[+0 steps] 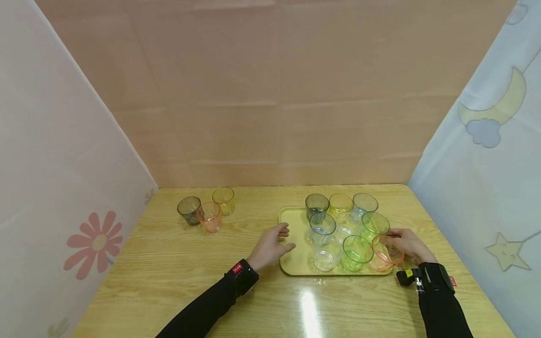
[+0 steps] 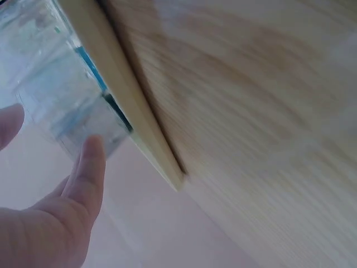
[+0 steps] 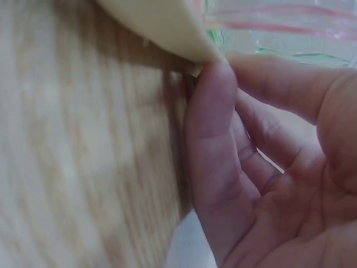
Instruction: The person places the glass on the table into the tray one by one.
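Note:
A yellow tray on the table carries several tinted glass tumblers, mostly on its middle and right. My right hand is at the tray's right edge, behind an orange tumbler. In the right wrist view, thumb and index finger of that hand pinch the tray's rim. My left hand is beside the tray's left edge, fingers apart and holding nothing. The left wrist view shows this hand near the tray's side, thumb and a finger spread.
Left of the tray, a dark grey tumbler, an orange tumbler and a yellow tumbler stand close together on the wooden table. A brown backdrop rises behind the table, with patterned cloth on the right.

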The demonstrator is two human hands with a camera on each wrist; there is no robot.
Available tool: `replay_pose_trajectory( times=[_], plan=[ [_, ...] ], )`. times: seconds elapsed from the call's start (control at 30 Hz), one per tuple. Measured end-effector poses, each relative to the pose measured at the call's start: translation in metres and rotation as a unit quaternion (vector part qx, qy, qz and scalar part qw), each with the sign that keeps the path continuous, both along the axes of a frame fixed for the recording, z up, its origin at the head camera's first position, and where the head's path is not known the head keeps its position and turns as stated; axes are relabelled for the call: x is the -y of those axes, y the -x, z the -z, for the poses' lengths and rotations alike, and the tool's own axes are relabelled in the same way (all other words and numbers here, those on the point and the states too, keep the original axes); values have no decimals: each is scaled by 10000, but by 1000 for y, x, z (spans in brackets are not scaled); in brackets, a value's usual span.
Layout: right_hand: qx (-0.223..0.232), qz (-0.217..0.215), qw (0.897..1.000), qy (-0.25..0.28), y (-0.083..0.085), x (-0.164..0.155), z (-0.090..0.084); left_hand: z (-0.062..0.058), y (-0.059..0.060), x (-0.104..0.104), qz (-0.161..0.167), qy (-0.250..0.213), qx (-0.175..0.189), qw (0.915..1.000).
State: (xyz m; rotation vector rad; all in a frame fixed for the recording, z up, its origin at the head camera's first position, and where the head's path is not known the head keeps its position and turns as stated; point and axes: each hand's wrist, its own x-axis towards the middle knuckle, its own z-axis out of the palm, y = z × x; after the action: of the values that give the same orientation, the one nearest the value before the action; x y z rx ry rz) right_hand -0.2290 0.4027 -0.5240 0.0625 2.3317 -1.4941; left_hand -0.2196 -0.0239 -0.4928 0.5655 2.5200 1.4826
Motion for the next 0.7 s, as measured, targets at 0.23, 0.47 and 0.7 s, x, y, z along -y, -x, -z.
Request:
replay_pose_trajectory(
  times=[0.23, 0.47, 0.7],
  plan=[
    [31, -32, 10000, -28, 0, 0, -2, -3, 9, 31, -776, -154, -332, 9963],
    [-57, -36, 9997, -253, -1, 1, -4, -7, 18, 62, -1456, -422, -435, 9875],
    [68, -56, 9998, -175, -1, 2, -4, -6, 17, 82, -1569, -718, -187, 9848]
  ],
)
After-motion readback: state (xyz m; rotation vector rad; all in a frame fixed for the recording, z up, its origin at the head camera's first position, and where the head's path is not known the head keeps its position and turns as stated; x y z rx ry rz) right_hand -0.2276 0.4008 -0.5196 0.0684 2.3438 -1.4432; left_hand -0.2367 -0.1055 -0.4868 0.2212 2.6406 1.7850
